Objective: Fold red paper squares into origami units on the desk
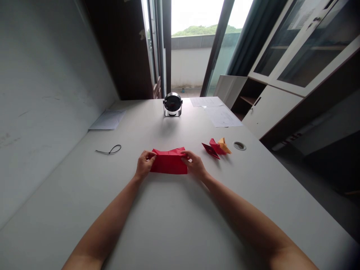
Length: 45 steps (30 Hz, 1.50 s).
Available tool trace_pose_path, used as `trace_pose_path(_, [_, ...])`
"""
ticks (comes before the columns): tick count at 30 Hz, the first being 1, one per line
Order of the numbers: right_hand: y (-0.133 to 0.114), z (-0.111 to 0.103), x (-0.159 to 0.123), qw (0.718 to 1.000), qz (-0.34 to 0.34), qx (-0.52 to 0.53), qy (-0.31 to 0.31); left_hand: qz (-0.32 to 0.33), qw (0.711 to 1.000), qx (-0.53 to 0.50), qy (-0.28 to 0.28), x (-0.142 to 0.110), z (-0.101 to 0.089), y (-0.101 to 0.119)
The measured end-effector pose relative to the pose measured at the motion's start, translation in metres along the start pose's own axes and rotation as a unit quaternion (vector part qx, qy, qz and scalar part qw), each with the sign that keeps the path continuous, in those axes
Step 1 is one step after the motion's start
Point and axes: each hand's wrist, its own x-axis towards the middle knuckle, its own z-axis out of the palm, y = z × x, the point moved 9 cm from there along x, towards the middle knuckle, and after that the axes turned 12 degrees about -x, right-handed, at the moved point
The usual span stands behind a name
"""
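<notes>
A sheet of red paper (168, 164) with a folded upper part is held just over the white table, in the middle of the view. My left hand (145, 163) pinches its upper left edge between thumb and fingers. At the upper right edge, my right hand (194, 164) grips the paper the same way. Creases and raised flaps show along the far side of the sheet. Right of my right hand lie folded paper pieces: a dark red one (210, 150), a brighter red one (217, 146) and an orange one (224, 145).
A round black and silver device (172, 104) stands at the table's far side. A black cable tie loop (110, 150) lies left. Paper sheets (223, 116) rest at the back right, another sheet (107, 120) by the left wall. A ring-shaped grommet (239, 146) sits near the right edge.
</notes>
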Motion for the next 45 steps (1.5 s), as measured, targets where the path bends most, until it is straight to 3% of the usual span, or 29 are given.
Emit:
trace_pose_path(4, [-0.006,0.0,-0.001,0.999,-0.019,-0.043,-0.003,0.031,0.999,0.003,0.018,0.001,-0.003,0.017])
trace_pose_path(8, [-0.011,-0.016,0.001,0.996,-0.022,-0.063,0.057,0.036,0.999,-0.025,0.0,-0.002,0.002,0.028])
trace_pose_path(11, [-0.012,-0.027,0.002,0.995,-0.016,-0.032,0.097,0.007,0.998,-0.055,-0.002,-0.005,0.006,0.023])
trace_pose_path(15, [0.0,-0.017,0.0,0.995,0.051,0.052,0.061,-0.045,0.998,-0.048,-0.015,-0.008,0.01,0.006])
trace_pose_path(19, [0.012,-0.007,-0.004,0.994,0.102,0.011,0.024,-0.059,0.997,0.046,-0.006,-0.006,0.007,-0.002])
trace_pose_path(23, [0.014,-0.007,-0.004,0.99,0.093,-0.106,0.017,0.039,0.974,0.222,0.017,-0.008,0.007,0.025])
trace_pose_path(26, [0.009,-0.007,-0.002,0.982,0.056,-0.181,0.023,0.111,0.943,0.313,-0.032,-0.016,0.03,0.043])
trace_pose_path(30, [-0.014,-0.007,-0.003,0.948,-0.039,-0.312,0.039,0.114,0.911,0.373,-0.135,-0.026,0.059,0.033])
trace_pose_path(36, [-0.049,0.036,-0.022,0.9,-0.197,-0.379,-0.081,0.077,0.889,0.42,-0.167,-0.025,0.061,0.003])
trace_pose_path(40, [-0.033,0.058,-0.025,0.892,-0.171,-0.385,-0.164,0.058,0.885,0.431,-0.169,-0.016,0.055,-0.011])
trace_pose_path(45, [-0.011,0.061,-0.015,0.882,-0.13,-0.404,-0.205,0.035,0.88,0.442,-0.17,-0.002,0.049,-0.018])
